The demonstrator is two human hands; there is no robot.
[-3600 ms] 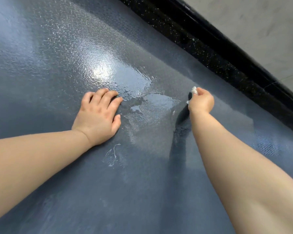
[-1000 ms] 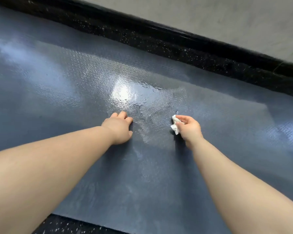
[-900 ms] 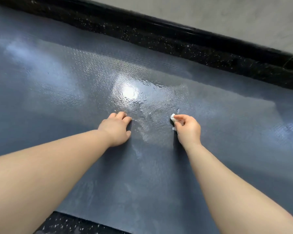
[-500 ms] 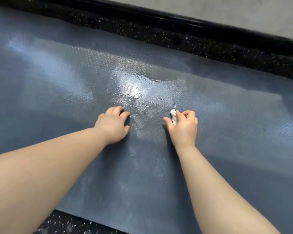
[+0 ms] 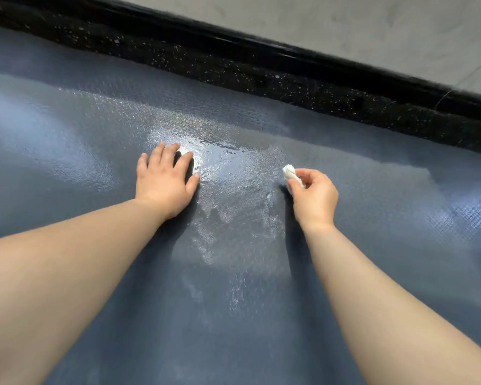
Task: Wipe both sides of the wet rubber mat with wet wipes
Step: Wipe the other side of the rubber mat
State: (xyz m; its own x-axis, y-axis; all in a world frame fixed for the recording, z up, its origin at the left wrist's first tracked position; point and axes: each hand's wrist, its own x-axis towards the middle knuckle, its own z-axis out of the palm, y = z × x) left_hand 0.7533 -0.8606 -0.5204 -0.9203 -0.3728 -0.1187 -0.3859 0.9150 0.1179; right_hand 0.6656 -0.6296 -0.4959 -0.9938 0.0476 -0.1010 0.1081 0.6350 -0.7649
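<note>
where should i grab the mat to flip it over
The mat lies flat, so only an edge offers a grip. The far edge, against the speckled floor, is the one in view: probably slip fingertips under from that side and pinch. The left hand, flat on the mat, is free; the right hand pinches the wipe.

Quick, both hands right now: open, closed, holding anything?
Left hand: open, flat, fingers spread, pressing on the rubber mat.
Right hand: closed, pinching a wadded white wet wipe.
</note>
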